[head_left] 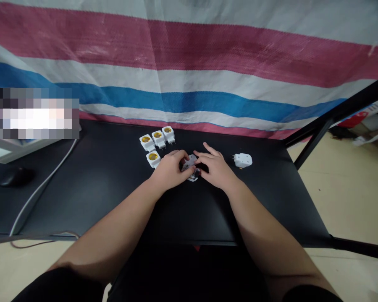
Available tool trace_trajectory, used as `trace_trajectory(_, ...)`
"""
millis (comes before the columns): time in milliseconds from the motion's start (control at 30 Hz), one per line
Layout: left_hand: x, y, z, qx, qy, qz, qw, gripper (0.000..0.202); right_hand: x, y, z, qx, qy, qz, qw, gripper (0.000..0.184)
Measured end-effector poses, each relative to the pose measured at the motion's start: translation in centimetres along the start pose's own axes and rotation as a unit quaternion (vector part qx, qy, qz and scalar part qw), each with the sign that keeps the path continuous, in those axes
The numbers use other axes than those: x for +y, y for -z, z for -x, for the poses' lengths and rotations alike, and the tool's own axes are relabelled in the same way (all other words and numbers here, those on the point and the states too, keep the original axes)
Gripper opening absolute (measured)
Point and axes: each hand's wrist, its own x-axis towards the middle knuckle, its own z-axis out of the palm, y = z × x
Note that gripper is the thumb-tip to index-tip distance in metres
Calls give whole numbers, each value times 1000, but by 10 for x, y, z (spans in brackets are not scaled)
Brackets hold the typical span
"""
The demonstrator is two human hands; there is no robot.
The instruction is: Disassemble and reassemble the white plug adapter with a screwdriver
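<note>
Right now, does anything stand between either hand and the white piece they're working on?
Nothing visible does: the left hand and right hand both reach the white piece, fingers partly covering it. The nearest white socket sits on the left hand's outer side.

Your bench (110, 159) has a plain black top. Near its middle, toward the back, four white sockets (158, 134) stand with their gold-lined openings up: three in a slanting row, one on your side of it. Well to your right lies a white plug (244, 160), pins pointing left. On your far left you have a black mouse (17, 176) and a pale cable (45, 178) running toward the front edge.
</note>
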Motion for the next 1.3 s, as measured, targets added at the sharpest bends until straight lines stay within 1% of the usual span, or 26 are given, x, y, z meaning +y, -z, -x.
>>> trace_trajectory(100, 0, 1, 0, -3, -3, 10, 1000, 25, 5, -4, -1, 25, -1, -21, 999, 17)
trace_trajectory(233, 1, 0, 0, -10, -2, 36, 999, 29, 9, -8, -3, 34, 20, -32, 999, 18)
trace_trajectory(300, 2, 0, 1, -14, -2, 47, 999, 31, 10, -9, -4, 38, 19, -25, 999, 19)
trace_trajectory(367, 3, 0, 2, -15, -9, 49, 999, 34, 10, -8, -5, 57, 13, -15, 998, 20)
trace_trajectory(500, 1, -1, 2, -20, -24, 53, 998, 42, 9, -1, -4, 139, 21, -7, 990, 25)
trace_trajectory(600, 0, -2, 2, -36, -32, 70, 996, 49, 6, 8, -1, 195, 28, -24, 980, 26)
trace_trajectory(667, 0, -3, 2, -49, -27, 79, 995, 48, 5, 13, 2, 206, 29, -60, 976, 24)
trace_trajectory(733, 0, -3, 3, -59, -4, 84, 995, 47, 4, 17, 4, 214, 27, -94, 972, 22)
trace_trajectory(800, -1, -4, 3, -65, 23, 92, 993, 49, 5, 20, 5, 225, 25, -112, 968, 20)
trace_trajectory(900, -2, -4, 3, -64, 45, 122, 989, 57, 6, 22, 5, 215, 40, -135, 966, 19)
trace_trajectory(1033, -5, -4, 1, -48, 46, 125, 990, 65, 6, 20, 5, 155, 64, -158, 973, 20)
trace_trajectory(1133, -7, -5, 1, -37, 36, 113, 992, 64, 6, 17, 6, 129, 64, -158, 977, 22)
trace_trajectory(1300, -8, -5, 0, -33, 22, 109, 993, 63, 9, 15, 6, 114, 64, -158, 979, 23)
